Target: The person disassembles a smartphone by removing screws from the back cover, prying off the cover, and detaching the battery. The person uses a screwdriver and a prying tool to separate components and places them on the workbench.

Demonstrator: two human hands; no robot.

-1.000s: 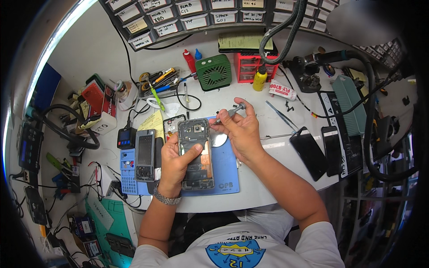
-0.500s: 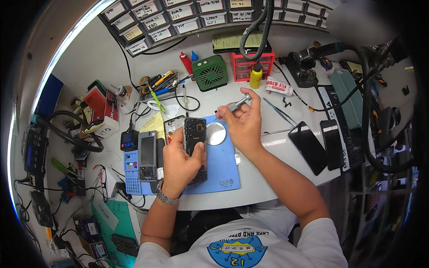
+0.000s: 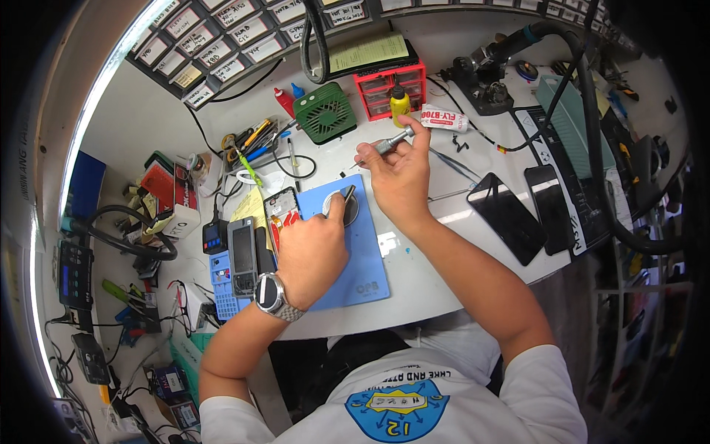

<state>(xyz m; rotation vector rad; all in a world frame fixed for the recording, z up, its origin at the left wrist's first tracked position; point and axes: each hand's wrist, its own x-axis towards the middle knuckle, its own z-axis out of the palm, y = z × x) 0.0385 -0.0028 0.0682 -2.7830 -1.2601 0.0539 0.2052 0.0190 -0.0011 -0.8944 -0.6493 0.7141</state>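
Observation:
My left hand (image 3: 314,248), with a metal-banded watch (image 3: 270,294) on its wrist, is over the blue mat (image 3: 359,259). Its index finger stretches onto a round, white-rimmed dish (image 3: 350,213); a dark sliver shows by the fingertip, which I cannot make out. The thumb and other fingers are mostly hidden. Partly beneath this hand lies an opened phone body (image 3: 279,201) with red parts inside. My right hand (image 3: 399,177) is raised beyond the mat's right edge, closed around a silver-grey screwdriver (image 3: 386,143) held at a slant.
A grey phone (image 3: 242,255) lies left of the mat. Two black phone screens (image 3: 506,218) rest at the right. Tweezers (image 3: 452,169), a green fan (image 3: 325,112), a yellow bottle (image 3: 399,103) and a red drawer box (image 3: 370,89) stand or lie farther back. A black cable loop (image 3: 314,44) hangs overhead.
My left hand has let go of the dark phone body it held, which no longer shows, and now reaches a finger to the round dish. My right hand still grips the screwdriver.

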